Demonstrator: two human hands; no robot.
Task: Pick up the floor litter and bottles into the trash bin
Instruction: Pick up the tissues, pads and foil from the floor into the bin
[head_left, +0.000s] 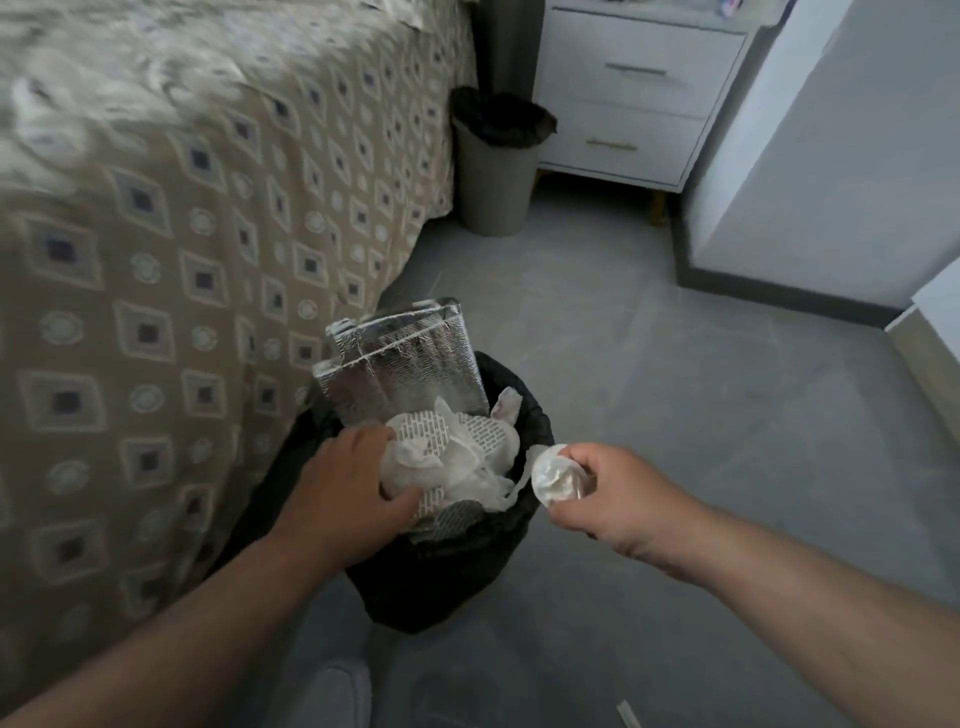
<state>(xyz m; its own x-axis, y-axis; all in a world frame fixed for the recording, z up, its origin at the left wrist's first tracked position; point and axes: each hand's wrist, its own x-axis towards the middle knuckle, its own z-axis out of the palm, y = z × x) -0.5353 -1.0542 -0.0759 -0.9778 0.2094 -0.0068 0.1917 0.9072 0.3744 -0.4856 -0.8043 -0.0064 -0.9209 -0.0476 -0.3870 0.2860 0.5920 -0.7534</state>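
A black-lined trash bin (441, 577) stands on the floor beside the bed, stuffed with crumpled printed paper and white tissue (457, 457). A silver foil insulated bag (400, 364) sticks up from its far side. My left hand (348, 493) grips the crumpled paper at the bin's left rim. My right hand (602, 493) pinches a small crumpled white wad (553, 478) just right of the bin's rim.
The bed with a patterned beige cover (182, 291) fills the left. A second grey bin with a black liner (496, 161) stands by a white nightstand (639, 93). A white wall corner (831, 182) is at right. A small scrap (626, 712) lies on the grey floor.
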